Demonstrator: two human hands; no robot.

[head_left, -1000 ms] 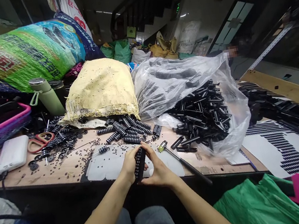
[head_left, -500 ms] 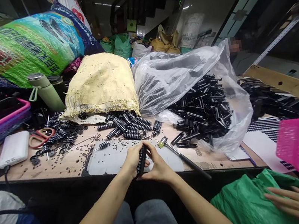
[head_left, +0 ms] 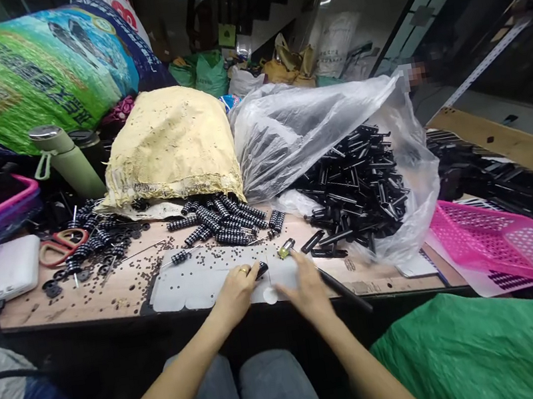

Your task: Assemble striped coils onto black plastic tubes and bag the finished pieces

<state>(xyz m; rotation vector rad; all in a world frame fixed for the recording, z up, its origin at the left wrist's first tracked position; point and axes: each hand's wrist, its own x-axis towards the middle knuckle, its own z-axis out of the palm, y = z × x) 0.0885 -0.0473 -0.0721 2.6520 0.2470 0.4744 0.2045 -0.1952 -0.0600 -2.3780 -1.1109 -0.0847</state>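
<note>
My left hand [head_left: 235, 293] is closed around a black part [head_left: 261, 269], of which only the end shows past the fingers, low over a pale sheet [head_left: 184, 290] on the table. My right hand [head_left: 311, 292] is apart from it, thumb spread to the left, fingers over the shaft of a hammer. That hammer [head_left: 286, 248] has a yellowish, see-through head and a black handle slanting toward the table's front edge; whether my fingertips touch it I cannot tell. Several black ribbed rollers [head_left: 232, 235] are heaped just beyond my hands.
A clear plastic bag [head_left: 287, 135] spills black channel-shaped parts [head_left: 355, 185]. Behind the rollers is a yellow sack [head_left: 172, 147]. To the left are scissors [head_left: 64, 246], a white power bank [head_left: 10, 270] and a green flask [head_left: 68, 163]. A pink basket [head_left: 484, 232] and green sack [head_left: 497, 345] flank the right.
My right hand has let go of the black part and moved right to the hammer. The left hand keeps the part. The pink basket has shifted left and tilted; another person's hand has left the green sack.
</note>
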